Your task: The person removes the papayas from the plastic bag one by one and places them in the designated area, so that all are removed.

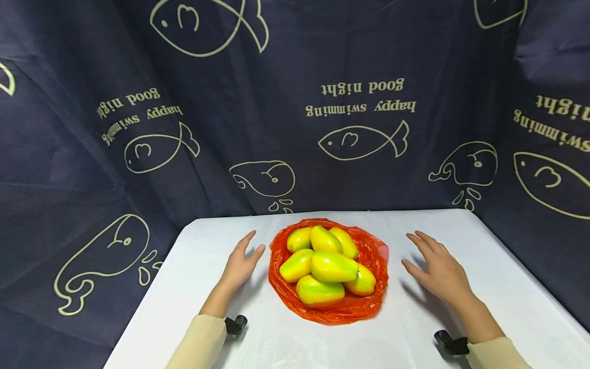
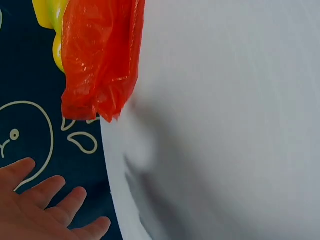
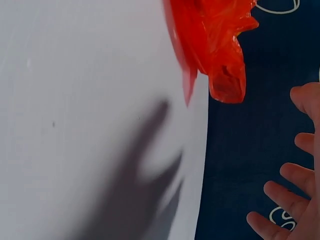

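Note:
Several yellow-green mangoes are heaped in a red plastic bag whose rim is spread wide around them on the table. To the left of the bag my left hand hovers with fingers extended, touching nothing. My right hand is held on the other side, fingers spread and apart from the bag. The left wrist view shows the bag's crumpled side with a bit of mango beyond it. In the right wrist view the bag hangs at the top, away from my fingertips.
A white-covered table lies under everything, with rounded far corners. Behind it hangs a dark blue cloth printed with pale fish, whales and upside-down lettering. Both wrists wear a black camera mount.

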`<action>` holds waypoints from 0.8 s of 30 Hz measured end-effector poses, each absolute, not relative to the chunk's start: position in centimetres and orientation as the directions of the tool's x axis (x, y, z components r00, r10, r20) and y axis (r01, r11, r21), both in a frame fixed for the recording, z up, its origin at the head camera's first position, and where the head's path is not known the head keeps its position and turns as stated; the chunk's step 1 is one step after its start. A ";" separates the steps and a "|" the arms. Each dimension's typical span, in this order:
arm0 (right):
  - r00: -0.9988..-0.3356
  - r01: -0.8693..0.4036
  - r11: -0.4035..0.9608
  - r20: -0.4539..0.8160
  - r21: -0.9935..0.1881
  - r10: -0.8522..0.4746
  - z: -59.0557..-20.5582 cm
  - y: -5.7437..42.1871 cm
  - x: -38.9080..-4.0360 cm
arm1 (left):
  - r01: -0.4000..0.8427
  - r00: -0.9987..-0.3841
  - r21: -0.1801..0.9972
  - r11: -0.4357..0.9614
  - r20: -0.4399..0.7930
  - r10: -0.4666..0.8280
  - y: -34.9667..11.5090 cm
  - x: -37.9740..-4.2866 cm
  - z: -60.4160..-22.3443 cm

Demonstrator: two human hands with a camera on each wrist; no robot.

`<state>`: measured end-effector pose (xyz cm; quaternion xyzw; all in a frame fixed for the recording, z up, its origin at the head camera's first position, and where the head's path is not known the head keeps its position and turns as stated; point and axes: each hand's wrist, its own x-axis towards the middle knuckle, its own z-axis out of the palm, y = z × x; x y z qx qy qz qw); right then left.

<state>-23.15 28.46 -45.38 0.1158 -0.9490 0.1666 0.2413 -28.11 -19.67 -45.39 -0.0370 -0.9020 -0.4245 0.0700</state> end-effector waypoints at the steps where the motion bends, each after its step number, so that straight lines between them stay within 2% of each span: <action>1: -0.857 -0.303 0.914 0.496 -0.270 -0.137 -45.4 28.3 -23.1 | 0.113 -0.990 0.772 0.626 0.144 0.000 -19.6 -28.1 -45.5; 5: -0.859 -0.316 0.895 0.495 -0.314 -0.129 -45.4 27.7 -22.9 | 0.084 -0.993 0.812 0.578 0.118 -0.022 -19.3 -27.9 -45.8; 13: -0.856 -0.392 0.810 0.495 -0.436 -0.148 -44.8 26.4 -23.1 | 0.109 -0.990 0.858 0.502 0.136 -0.017 -18.4 -28.6 -45.8; 24: -0.845 -0.457 0.732 0.504 -0.505 -0.180 -44.1 24.7 -23.3 | 0.103 -0.992 0.944 0.314 0.119 -0.030 -17.4 -29.5 -46.5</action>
